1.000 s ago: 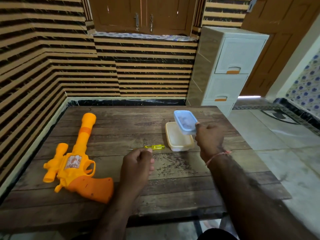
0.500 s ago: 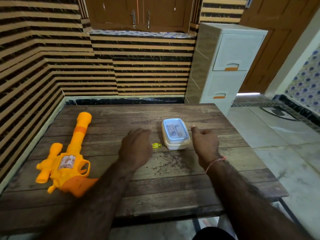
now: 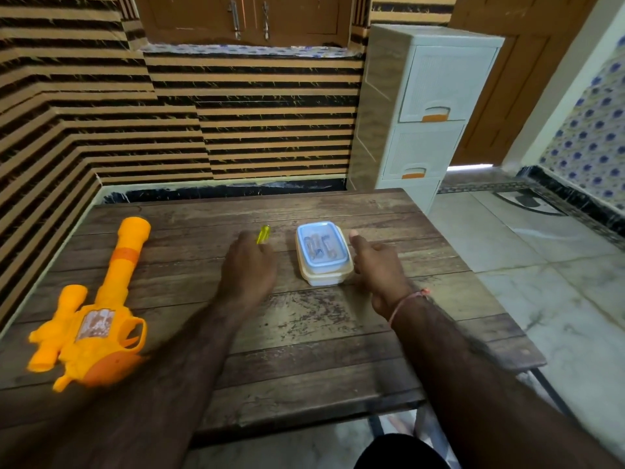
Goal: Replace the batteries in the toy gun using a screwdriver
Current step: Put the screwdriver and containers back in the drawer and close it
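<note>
The screwdriver (image 3: pixel 263 234) is pinched by the curled left hand (image 3: pixel 248 269), handle poking past the fingers. The toy gun (image 3: pixel 90 316) is laid well left of that grip; the right hand (image 3: pixel 378 269) is rested beside the box (image 3: pixel 323 253), fingers relaxed

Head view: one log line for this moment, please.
left hand: grips screwdriver | right hand: beside lidded container | toy gun: untouched on table

Yellow translucent screwdriver (image 3: pixel 263 234) mostly hidden under the left hand (image 3: pixel 248 269), small items inside the lidded plastic box (image 3: pixel 323 253) too blurred to identify, orange plastic toy gun (image 3: pixel 94 313) motion-blurred
</note>
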Available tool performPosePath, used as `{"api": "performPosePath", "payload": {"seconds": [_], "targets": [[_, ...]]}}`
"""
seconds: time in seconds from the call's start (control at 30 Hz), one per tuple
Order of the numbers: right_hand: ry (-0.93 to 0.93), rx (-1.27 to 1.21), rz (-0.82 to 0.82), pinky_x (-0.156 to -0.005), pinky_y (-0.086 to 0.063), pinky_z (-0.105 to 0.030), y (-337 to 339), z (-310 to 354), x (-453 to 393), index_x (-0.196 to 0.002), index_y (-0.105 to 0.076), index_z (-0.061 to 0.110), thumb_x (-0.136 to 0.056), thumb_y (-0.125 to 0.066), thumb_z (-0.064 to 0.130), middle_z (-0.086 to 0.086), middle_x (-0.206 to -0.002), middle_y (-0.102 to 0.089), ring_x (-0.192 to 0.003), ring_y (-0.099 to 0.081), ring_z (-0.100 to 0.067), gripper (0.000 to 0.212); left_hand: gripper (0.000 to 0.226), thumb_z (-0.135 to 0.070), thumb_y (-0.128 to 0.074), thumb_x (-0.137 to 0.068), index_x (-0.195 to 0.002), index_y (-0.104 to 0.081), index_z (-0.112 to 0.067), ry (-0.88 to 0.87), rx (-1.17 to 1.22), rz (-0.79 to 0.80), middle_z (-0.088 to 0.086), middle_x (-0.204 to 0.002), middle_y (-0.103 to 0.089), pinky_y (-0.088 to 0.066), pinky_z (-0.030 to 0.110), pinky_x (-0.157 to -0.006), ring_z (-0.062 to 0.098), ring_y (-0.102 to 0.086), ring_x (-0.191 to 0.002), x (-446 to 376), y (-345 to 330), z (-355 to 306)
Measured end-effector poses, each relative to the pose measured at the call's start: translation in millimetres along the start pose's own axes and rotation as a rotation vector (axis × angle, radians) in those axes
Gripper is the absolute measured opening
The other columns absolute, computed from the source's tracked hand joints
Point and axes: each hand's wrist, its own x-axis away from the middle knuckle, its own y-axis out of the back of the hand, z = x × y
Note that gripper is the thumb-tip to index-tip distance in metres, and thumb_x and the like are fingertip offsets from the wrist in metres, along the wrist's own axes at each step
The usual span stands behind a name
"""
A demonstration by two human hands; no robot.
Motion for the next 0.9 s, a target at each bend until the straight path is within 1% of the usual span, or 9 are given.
{"api": "performPosePath", "payload": {"seconds": [0.1, 0.2, 0.27, 0.37, 0.43, 0.53, 0.63, 0.8, 0.9], "targets": [[-0.061, -0.014, 0.111, -0.079, -0.06, -0.04, -6, -1, 4, -0.091, -0.071, 0.009, -0.092, -0.058, 0.041, -0.01, -0.089, -0.076, -0.082, -0.073, -0.023, 0.035, 0.036, -0.044, -0.05, -0.092, -0.093, -0.066, -0.012, 0.247, 0.424, 0.189, 0.009, -0.088, -0.068, -0.042, 0.029, -0.057, 0.025, -0.06, -0.07, 1, -12, -25], [-0.029, 0.075, 0.09, -0.074, -0.06, -0.048, -13, -5, 14, -0.084, -0.068, 0.006, -0.086, -0.067, 0.038, -0.015, -0.086, -0.074, -0.075, -0.072, -0.027, 0.032, 0.037, -0.048, -0.059, -0.09, -0.098, -0.068, -0.013, 0.275, 0.44, 0.283, 0.001, -0.073, -0.062, -0.032, 0.021, -0.045, 0.013, -0.05, -0.053, 15, -21, -33], [-0.008, 0.05, 0.057, -0.07, -0.06, -0.053, -14, -7, 23, -0.091, -0.065, 0.004, -0.08, -0.071, 0.037, -0.016, -0.088, -0.072, -0.076, -0.073, -0.029, 0.035, 0.031, -0.041, -0.061, -0.091, -0.099, -0.068, -0.011, 0.292, 0.456, 0.267, 0.0, -0.067, -0.057, -0.031, 0.019, -0.041, 0.012, -0.049, -0.05, 25, -21, -32], [-0.053, -0.086, 0.063, -0.066, -0.061, -0.046, -12, -7, 38, -0.108, -0.053, 0.005, -0.075, -0.073, 0.031, -0.019, -0.1, -0.067, -0.083, -0.071, -0.03, 0.047, 0.028, -0.037, -0.064, -0.09, -0.096, -0.071, -0.01, 0.287, 0.531, 0.238, -0.002, -0.06, -0.055, -0.031, 0.018, -0.041, 0.01, -0.047, -0.045, 42, -16, -30], [-0.096, -0.162, 0.12, -0.061, -0.057, -0.041, -12, -5, 53, -0.115, -0.048, 0.007, -0.069, -0.072, 0.034, -0.022, -0.107, -0.066, -0.084, -0.071, -0.032, 0.058, 0.027, -0.037, -0.067, -0.088, -0.096, -0.073, -0.011, 0.274, 0.582, 0.2, -0.001, -0.065, -0.064, -0.036, 0.018, -0.045, 0.011, -0.054, -0.048, 58, -5, -29], [-0.121, -0.266, 0.193, -0.057, -0.052, -0.035, -10, 0, 84, -0.119, -0.044, 0.009, -0.081, -0.064, 0.025, -0.02, -0.108, -0.066, -0.078, -0.069, -0.027, 0.045, 0.023, -0.037, -0.067, -0.088, -0.093, -0.073, -0.015, 0.282, 0.619, 0.166, -0.003, -0.067, -0.067, -0.037, 0.016, -0.043, 0.006, -0.056, -0.047, 84, 14, -27], [-0.127, -0.316, 0.264, -0.058, -0.049, -0.032, -10, 4, 116, -0.12, -0.045, 0.013, -0.087, -0.06, 0.02, -0.015, -0.1, -0.067, -0.067, -0.067, -0.019, 0.037, 0.023, -0.038, -0.067, -0.089, -0.09, -0.073, -0.016, 0.261, 0.648, 0.131, -0.002, -0.07, -0.071, -0.041, 0.02, -0.051, 0.009, -0.064, -0.056, 110, 34, -26], [-0.094, -0.326, 0.271, -0.058, -0.052, -0.03, -18, 16, 152, -0.119, -0.05, 0.013, -0.086, -0.062, 0.02, -0.012, -0.101, -0.069, -0.074, -0.068, -0.02, 0.036, 0.024, -0.037, -0.068, -0.088, -0.089, -0.074, -0.014, 0.214, 0.634, 0.067, -0.002, -0.071, -0.072, -0.044, 0.023, -0.055, 0.012, -0.067, -0.063, 131, 67, -24], [-0.05, -0.333, 0.267, -0.059, -0.055, -0.031, -20, 26, 167, -0.12, -0.05, 0.016, -0.084, -0.063, 0.023, -0.012, -0.104, -0.071, -0.08, -0.069, -0.021, 0.038, 0.025, -0.04, -0.066, -0.089, -0.086, -0.072, -0.015, 0.191, 0.651, 0.076, -0.008, -0.053, -0.061, -0.036, 0.021, -0.046, 0.008, -0.054, -0.046, 137, 87, -31]]}}
